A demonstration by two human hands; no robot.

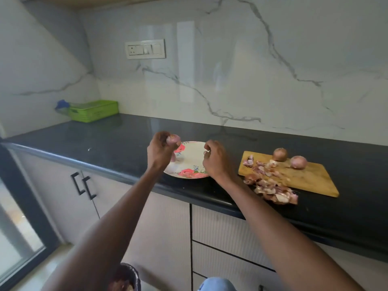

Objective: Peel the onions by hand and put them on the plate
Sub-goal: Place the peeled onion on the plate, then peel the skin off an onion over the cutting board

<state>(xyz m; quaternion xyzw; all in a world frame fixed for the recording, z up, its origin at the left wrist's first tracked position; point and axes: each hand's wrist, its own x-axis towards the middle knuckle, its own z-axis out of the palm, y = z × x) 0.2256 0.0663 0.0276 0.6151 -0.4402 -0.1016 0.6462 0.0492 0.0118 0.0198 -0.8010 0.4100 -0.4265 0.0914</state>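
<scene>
My left hand [160, 151] grips a peeled pinkish onion [173, 140] above the left rim of the floral plate [192, 153]. Another peeled onion [173, 157] lies on the plate, mostly hidden behind that hand. My right hand [214, 159] hovers over the plate's right side with its fingers loosely curled and nothing visible in them. Two unpeeled onions [280, 154] [298, 162] sit on the wooden cutting board [306, 179] to the right.
Onion skins [273, 190] lie heaped on the board's near left corner and on the black counter [117, 141]. A green basket [94, 111] stands at the back left. A bin with a liner [126, 278] sits on the floor below.
</scene>
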